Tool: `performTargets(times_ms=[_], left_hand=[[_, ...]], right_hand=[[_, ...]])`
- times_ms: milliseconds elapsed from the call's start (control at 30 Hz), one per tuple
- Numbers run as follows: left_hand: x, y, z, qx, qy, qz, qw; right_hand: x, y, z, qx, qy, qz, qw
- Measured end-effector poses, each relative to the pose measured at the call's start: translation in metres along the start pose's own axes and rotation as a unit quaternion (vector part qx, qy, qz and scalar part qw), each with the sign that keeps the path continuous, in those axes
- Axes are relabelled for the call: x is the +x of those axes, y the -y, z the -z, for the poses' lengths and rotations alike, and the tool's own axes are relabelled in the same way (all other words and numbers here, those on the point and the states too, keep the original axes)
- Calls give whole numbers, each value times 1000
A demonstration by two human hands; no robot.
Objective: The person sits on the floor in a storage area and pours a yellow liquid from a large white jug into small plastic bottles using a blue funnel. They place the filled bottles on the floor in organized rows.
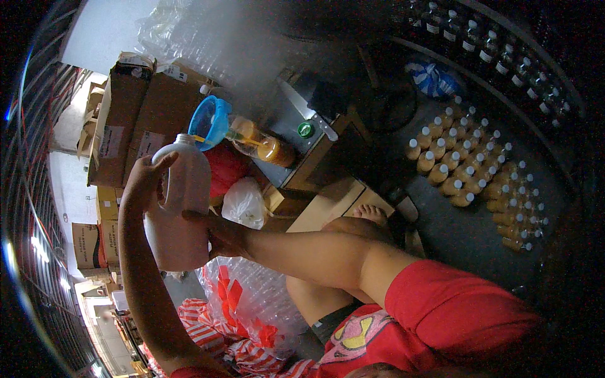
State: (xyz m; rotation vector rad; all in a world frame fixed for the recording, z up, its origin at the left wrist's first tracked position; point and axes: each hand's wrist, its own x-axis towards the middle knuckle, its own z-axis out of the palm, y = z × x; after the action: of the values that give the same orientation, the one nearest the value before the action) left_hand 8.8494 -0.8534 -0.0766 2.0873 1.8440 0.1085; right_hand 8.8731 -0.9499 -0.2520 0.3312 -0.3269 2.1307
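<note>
My left hand (158, 177) grips the handle of a large whitish plastic jug (182, 227). My right hand (227, 236) holds the jug's side and lower part. The jug is tilted, and yellow liquid runs from its mouth into a blue plastic funnel (220, 120). Below the funnel, a clear plastic bottle (274, 150) stands on the dark tabletop (283, 172), with orange-yellow liquid inside and a yellow stream falling in it. A green bottle cap (305, 130) and a knife (309, 113) lie beside the bottle.
Many filled bottles with white caps (456, 156) stand on the floor, near a blue-and-white plastic bag (432, 80). Large cardboard boxes (156, 113) are behind the table. A white plastic bag (243, 203) and a clear sack of empty bottles (264, 288) are close to me.
</note>
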Motion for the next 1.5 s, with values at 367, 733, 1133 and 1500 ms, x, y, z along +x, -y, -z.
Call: performTargets(times_ms=[367,733,1133,1500], left_hand=[[4,4,1,17,0,17,1000],[4,5,-1,-3,5,-6,1000],[-1,10,3,1,5,-11,1000],[0,6,1,-11,3,1,1000]], right_hand=[[0,0,1,-37,-21,-8,999],[-2,0,1,-40,-6,3,999],[-2,0,-3,-29,10,-11,999],[-6,3,-6,-28,1,4,1000]])
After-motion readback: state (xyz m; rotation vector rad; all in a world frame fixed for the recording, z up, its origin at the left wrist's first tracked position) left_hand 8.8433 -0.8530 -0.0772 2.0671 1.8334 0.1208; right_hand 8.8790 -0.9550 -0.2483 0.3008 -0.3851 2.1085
